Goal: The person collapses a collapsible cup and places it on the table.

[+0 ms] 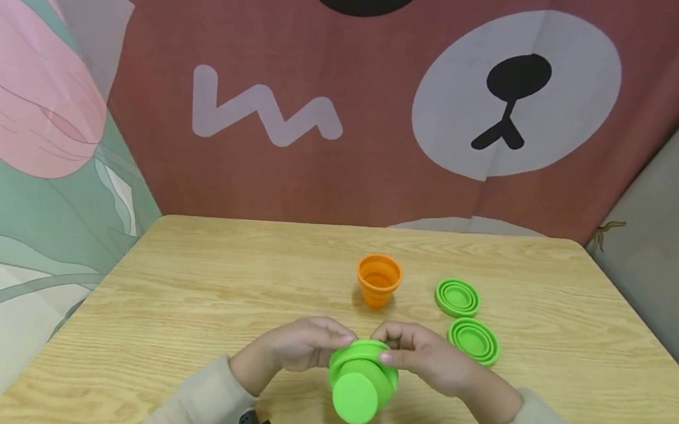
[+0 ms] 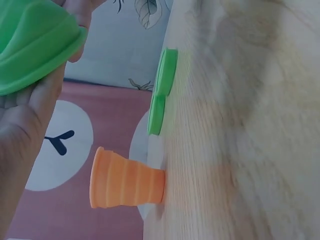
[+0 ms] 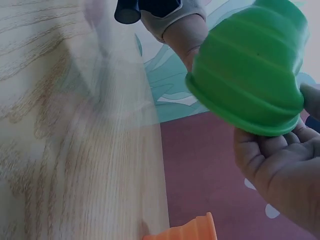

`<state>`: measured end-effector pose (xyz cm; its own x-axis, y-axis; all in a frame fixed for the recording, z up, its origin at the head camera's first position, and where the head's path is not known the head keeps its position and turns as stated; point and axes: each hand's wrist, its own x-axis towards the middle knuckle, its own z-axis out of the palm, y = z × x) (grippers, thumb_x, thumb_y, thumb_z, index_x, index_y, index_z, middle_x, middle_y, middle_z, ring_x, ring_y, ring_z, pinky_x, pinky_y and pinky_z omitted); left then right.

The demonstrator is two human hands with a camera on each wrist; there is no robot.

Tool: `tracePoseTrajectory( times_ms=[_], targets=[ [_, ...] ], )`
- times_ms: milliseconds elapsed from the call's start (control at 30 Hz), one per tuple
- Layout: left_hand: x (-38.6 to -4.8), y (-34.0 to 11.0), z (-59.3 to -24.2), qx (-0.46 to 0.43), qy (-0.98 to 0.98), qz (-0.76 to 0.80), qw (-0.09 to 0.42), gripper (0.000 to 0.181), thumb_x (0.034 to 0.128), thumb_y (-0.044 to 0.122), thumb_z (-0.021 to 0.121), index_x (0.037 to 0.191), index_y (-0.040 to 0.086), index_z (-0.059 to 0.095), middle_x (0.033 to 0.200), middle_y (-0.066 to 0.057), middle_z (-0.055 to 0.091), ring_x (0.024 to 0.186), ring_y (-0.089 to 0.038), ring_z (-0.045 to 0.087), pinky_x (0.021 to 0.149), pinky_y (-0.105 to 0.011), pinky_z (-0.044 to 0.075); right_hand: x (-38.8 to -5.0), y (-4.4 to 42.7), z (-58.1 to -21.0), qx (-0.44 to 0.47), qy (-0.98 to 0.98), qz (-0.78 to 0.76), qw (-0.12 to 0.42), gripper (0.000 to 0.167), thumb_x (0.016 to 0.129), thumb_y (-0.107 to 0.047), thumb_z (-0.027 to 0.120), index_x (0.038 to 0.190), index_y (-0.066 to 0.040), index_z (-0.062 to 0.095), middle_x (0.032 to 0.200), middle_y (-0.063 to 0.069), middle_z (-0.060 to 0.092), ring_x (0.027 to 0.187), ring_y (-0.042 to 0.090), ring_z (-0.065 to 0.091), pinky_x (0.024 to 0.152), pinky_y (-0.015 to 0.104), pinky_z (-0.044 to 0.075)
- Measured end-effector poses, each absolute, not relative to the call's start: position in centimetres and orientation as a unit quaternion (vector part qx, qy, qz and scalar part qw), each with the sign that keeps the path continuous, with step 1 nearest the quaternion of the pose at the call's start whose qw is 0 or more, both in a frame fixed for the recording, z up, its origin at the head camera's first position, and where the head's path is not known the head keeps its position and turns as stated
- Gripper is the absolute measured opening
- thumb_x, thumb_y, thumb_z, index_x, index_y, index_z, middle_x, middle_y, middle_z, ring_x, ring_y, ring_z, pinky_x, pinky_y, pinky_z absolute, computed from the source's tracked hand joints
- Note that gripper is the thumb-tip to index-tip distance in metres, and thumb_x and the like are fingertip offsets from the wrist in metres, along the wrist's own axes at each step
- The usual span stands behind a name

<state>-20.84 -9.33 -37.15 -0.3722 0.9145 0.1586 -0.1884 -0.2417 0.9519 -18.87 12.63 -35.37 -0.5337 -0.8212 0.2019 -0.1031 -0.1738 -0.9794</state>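
A green collapsible cup [image 1: 356, 384] is held above the table between both hands, its round base turned toward me and its rim facing away. The left hand [image 1: 308, 343] grips the rim on the left. On the other side the right hand [image 1: 424, 357] pinches the rim, thumb on the outer wall and fingers curled behind. In the right wrist view the cup's ridged wall [image 3: 255, 65] is drawn out and dented near the right thumb. Beyond the hands an orange collapsible cup [image 1: 378, 280] stands upright, fully extended.
Two flattened green collapsible cups, a farther one [image 1: 457, 298] and a nearer one [image 1: 474, 341], lie side by side right of the orange cup. The wooden table [image 1: 218, 262] ends at a printed cloth [image 1: 318, 182] behind.
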Motion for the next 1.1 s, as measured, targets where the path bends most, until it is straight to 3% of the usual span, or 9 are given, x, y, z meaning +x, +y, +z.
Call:
tracePoseTrajectory(
  times_ms=[167, 267, 433, 767, 1100],
  targets=[
    [-20.8, -9.2, -37.6, 0.398, 0.475, 0.684, 0.384, 0.028, 0.0944, 0.016, 0.029, 0.092, 0.014, 0.056, 0.083, 0.007, 0.057, 0.076, -0.006, 0.051, 0.075, -0.021, 0.043, -19.0, 12.7, -35.5, -0.353, 0.612, -0.662, 0.250, 0.015, 0.089, -0.008, 0.043, 0.097, 0.003, 0.050, 0.089, 0.004, 0.055, 0.081, 0.012, 0.051, 0.074, 0.028, 0.043],
    [-20.7, -9.4, -38.0, 0.409, 0.452, 0.707, 0.358, 0.031, 0.0951, 0.015, 0.025, 0.098, 0.014, 0.055, 0.087, 0.007, 0.057, 0.081, -0.006, 0.052, 0.078, -0.022, 0.042, -19.2, 12.9, -35.9, -0.360, 0.572, -0.694, 0.249, 0.017, 0.088, -0.004, 0.039, 0.100, -0.006, 0.052, 0.094, 0.001, 0.054, 0.088, 0.013, 0.049, 0.080, 0.029, 0.040],
    [-20.8, -9.8, -38.3, 0.417, 0.396, 0.752, 0.322, 0.033, 0.0955, 0.011, 0.021, 0.107, 0.009, 0.052, 0.094, 0.004, 0.056, 0.085, -0.006, 0.053, 0.077, -0.020, 0.044, -19.3, 13.1, -36.6, -0.401, 0.499, -0.724, 0.256, 0.024, 0.084, 0.000, 0.039, 0.105, -0.004, 0.049, 0.101, 0.003, 0.053, 0.097, 0.016, 0.048, 0.090, 0.031, 0.036],
    [-20.6, -9.3, -38.0, 0.400, 0.375, 0.779, 0.306, 0.035, 0.0948, 0.004, 0.017, 0.102, 0.007, 0.051, 0.093, 0.003, 0.054, 0.083, -0.005, 0.052, 0.074, -0.017, 0.044, -18.7, 12.5, -36.1, -0.333, 0.562, -0.735, 0.180, 0.019, 0.079, 0.002, 0.053, 0.095, -0.007, 0.049, 0.089, 0.001, 0.054, 0.081, 0.012, 0.053, 0.074, 0.027, 0.047],
    [-20.2, -9.5, -37.6, 0.386, 0.401, 0.785, 0.270, 0.028, 0.0949, 0.007, 0.024, 0.100, 0.007, 0.051, 0.091, 0.003, 0.054, 0.080, -0.005, 0.053, 0.072, -0.017, 0.045, -18.6, 12.3, -35.8, -0.344, 0.527, -0.755, 0.185, 0.016, 0.079, -0.004, 0.057, 0.093, -0.010, 0.049, 0.088, -0.001, 0.053, 0.080, 0.011, 0.052, 0.074, 0.026, 0.045]
  ],
)
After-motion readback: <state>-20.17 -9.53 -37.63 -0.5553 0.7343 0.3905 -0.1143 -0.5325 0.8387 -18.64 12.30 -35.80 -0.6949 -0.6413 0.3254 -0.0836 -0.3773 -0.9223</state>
